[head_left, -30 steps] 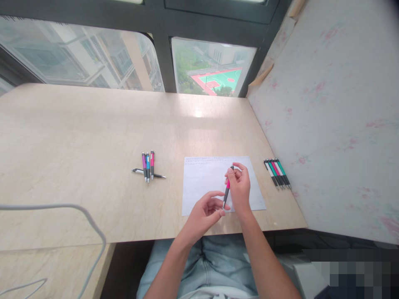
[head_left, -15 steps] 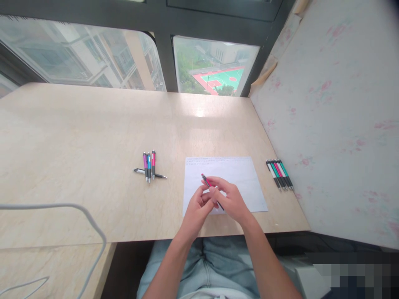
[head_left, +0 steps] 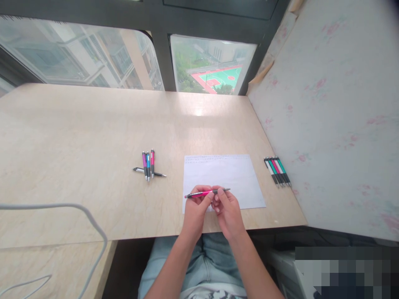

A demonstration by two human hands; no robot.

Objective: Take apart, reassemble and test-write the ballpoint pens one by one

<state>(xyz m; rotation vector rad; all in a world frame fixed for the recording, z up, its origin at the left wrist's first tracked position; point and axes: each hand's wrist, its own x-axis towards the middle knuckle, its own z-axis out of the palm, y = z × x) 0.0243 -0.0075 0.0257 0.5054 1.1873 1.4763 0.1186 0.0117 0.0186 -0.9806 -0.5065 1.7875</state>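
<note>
A pink pen with a black grip lies nearly level between my two hands, above the near part of a white sheet of paper. My left hand pinches its pink barrel under the thumb. On the dark grip end, my right hand closes thumb and fingers, with the tip pointing right. Small rows of handwriting run along the top of the sheet; the rest of its visible surface looks blank.
To the left, purple, blue and pink pens lie across a black-and-white pen. Several pens sit in a row by the flowered wall. A grey cable loops over the desk's left front. Windows stand behind.
The pink pen has turned from a steep slant to nearly level, its tip now to the right. Both hands have shifted slightly and now each grips one part of it.
</note>
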